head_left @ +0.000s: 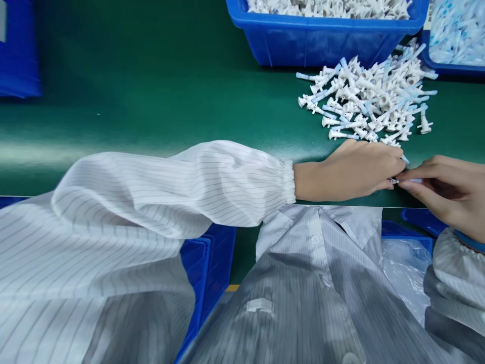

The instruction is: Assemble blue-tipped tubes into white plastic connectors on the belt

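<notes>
My left hand (352, 171) is closed, back upward, over the front edge of the green table, with a bit of a small white part (394, 180) showing at its fingertips. My right hand (447, 189) meets it from the right, thumb and forefinger pinching a small piece with a light blue end (416, 180). The fingertips of both hands nearly touch. Just beyond them lies a loose pile of white plastic parts with pale blue tubes (379, 96).
Behind the pile stands a blue bin (310, 43) of white parts, with a blue tray (454, 67) of pale blue pieces to its right. Another blue bin (18, 60) is at the far left. Below the green table (151, 101) are blue bins (217, 263) and a clear plastic bag (407, 268).
</notes>
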Demonstrator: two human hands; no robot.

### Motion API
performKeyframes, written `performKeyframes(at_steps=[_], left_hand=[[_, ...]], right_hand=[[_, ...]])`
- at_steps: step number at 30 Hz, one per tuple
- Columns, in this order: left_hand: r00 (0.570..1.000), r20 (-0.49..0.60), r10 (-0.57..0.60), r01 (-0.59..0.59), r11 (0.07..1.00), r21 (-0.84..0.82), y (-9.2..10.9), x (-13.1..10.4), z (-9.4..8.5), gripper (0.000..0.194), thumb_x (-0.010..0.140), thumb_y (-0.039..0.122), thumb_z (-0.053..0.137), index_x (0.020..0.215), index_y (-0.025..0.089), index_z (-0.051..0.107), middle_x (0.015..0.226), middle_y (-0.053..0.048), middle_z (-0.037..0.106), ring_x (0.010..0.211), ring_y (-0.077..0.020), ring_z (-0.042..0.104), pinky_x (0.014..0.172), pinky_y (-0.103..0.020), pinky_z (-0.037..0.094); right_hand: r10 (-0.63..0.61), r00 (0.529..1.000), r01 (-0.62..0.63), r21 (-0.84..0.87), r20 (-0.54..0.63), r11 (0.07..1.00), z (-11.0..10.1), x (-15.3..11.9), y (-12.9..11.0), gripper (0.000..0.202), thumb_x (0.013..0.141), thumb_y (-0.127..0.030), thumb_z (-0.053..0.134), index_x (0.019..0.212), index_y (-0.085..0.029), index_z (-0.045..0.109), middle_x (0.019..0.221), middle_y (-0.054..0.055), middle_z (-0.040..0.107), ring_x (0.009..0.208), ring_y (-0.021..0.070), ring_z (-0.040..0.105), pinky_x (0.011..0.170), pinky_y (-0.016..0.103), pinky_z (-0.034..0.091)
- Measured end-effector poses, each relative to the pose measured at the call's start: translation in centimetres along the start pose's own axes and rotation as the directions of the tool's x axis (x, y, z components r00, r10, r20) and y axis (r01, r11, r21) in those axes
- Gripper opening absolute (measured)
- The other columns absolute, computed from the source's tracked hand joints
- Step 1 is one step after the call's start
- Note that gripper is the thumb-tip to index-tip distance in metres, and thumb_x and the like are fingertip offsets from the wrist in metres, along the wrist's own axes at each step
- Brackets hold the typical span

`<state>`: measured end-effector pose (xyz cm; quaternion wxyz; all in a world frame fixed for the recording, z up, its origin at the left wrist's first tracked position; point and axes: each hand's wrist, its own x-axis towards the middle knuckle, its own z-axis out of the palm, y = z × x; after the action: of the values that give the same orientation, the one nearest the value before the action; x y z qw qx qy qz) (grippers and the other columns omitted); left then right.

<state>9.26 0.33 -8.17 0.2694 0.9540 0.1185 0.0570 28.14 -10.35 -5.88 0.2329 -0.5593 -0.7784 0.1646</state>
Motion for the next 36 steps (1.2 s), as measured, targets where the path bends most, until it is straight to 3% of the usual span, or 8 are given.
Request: performKeyframes(at_steps=[9, 17, 27, 31, 36], left_hand=[[1.0, -0.019, 0.018, -0.018, 1.0, -0.023, -0.2, 0.1, 0.0, 0.019, 0.099, 0.03, 0.061, 0.105, 0.016, 0.071, 0.104, -0.003, 0.07, 0.087, -0.0144, 0.064, 0.058, -0.029, 0.023], [1.0, -0.016, -0.011, 0.01, 0.998, -0.067, -0.2, 0.2, 0.0, 0.015, 0.098, 0.028, 0.062, 0.1, 0.017, 0.072, 0.105, -0.002, 0.071, 0.094, -0.0153, 0.065, 0.061, -0.027, 0.026], [0.998, -0.003, -0.069, 0.069, 0.995, -0.075, -0.2, 0.7, 0.3, 0.012, 0.094, 0.023, 0.061, 0.1, 0.02, 0.071, 0.094, -0.002, 0.071, 0.091, -0.0205, 0.066, 0.06, -0.029, 0.026], [0.995, -0.085, -0.043, 0.033, 0.993, -0.113, -0.4, 0.4, 0.4, 0.016, 0.089, 0.013, 0.053, 0.091, 0.017, 0.069, 0.088, -0.004, 0.069, 0.085, -0.02, 0.064, 0.059, -0.03, 0.021], [0.987, -0.161, -0.025, -0.008, 0.979, -0.204, -1.1, 0.2, 0.9, 0.021, 0.081, 0.009, 0.047, 0.076, 0.015, 0.066, 0.079, -0.004, 0.067, 0.073, -0.0144, 0.058, 0.057, -0.029, 0.021]], right_hand=[[0.039, 0.999, -0.039, 0.158, 0.005, 0.987, 0.3, -0.1, 1.2, 0.005, 0.092, -0.022, 0.072, 0.09, -0.026, 0.074, 0.077, -0.003, 0.068, 0.062, 0.0108, 0.059, 0.05, 0.027, 0.039], [-0.001, 0.999, 0.006, 0.127, -0.038, 0.992, 0.7, -0.1, 0.8, 0.008, 0.091, -0.018, 0.073, 0.092, -0.026, 0.073, 0.078, -0.004, 0.067, 0.06, 0.0093, 0.056, 0.051, 0.026, 0.039], [-0.181, 0.982, 0.187, -0.228, 0.049, 0.955, -0.4, 1.0, -1.1, 0.008, 0.096, -0.018, 0.062, 0.092, -0.024, 0.064, 0.072, -0.002, 0.063, 0.06, 0.0111, 0.056, 0.05, 0.028, 0.036], [-0.266, 0.96, 0.279, -0.42, 0.091, 0.863, 0.2, 1.4, -2.0, 0.019, 0.092, -0.007, 0.051, 0.09, -0.022, 0.06, 0.066, -0.001, 0.051, 0.057, 0.0148, 0.044, 0.047, 0.031, 0.03], [-0.294, 0.928, 0.368, -0.446, 0.228, 0.816, 0.5, 2.3, -2.6, 0.025, 0.084, -0.001, 0.04, 0.077, -0.021, 0.053, 0.066, 0.001, 0.042, 0.057, 0.0163, 0.039, 0.046, 0.033, 0.025]])
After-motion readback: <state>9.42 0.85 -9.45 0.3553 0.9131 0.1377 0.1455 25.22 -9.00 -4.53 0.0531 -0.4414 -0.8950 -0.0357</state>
